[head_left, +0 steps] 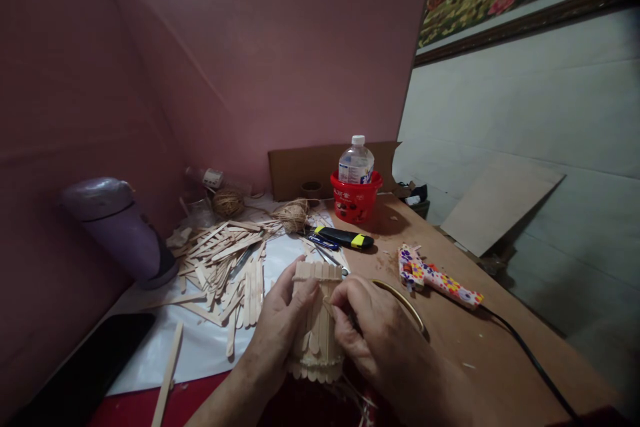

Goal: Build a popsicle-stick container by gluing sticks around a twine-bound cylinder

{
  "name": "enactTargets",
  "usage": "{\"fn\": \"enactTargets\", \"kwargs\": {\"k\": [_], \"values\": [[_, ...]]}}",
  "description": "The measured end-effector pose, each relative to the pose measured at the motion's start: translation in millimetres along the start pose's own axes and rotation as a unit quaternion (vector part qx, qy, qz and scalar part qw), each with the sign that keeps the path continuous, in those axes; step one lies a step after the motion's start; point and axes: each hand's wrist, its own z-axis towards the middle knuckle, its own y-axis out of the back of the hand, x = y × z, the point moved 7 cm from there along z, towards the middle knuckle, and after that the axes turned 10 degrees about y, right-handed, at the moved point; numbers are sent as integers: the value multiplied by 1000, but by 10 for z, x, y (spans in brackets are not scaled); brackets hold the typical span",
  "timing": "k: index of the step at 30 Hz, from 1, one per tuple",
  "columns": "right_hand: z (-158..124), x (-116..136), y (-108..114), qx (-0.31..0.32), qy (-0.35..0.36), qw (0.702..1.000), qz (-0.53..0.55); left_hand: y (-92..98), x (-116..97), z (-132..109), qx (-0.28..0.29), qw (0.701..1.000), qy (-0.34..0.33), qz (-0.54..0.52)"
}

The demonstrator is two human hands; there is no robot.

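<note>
A small round tower of craft sticks (pixel 320 327), with rounded stick ends along its lower edge and short sticks banding its top, stands close in front of me. My left hand (pixel 287 313) is wrapped round its left side, the thumb lying on the front near the top band. On the right side, my right hand (pixel 367 320) is closed in a pinch against the sticks. A thin pale strand (pixel 327 303), curved like a small loop, shows at its fingertips; its far end is hidden by the fingers.
Loose craft sticks (pixel 220 260) lie heaped to the left, beside a purple tumbler (pixel 120 230) and a dark phone-like slab (pixel 95 367). Behind are twine balls (pixel 293 215), a utility knife (pixel 345 237) and a red bucket (pixel 356 203) holding a bottle. A flowered glue gun (pixel 440 280) trails its cord rightward.
</note>
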Motion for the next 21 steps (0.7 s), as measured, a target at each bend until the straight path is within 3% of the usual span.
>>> {"fn": "enactTargets", "kwargs": {"k": [21], "values": [[6, 45, 31, 2, 45, 999, -19, -82, -20, -27, 53, 999, 8, -4]]}}
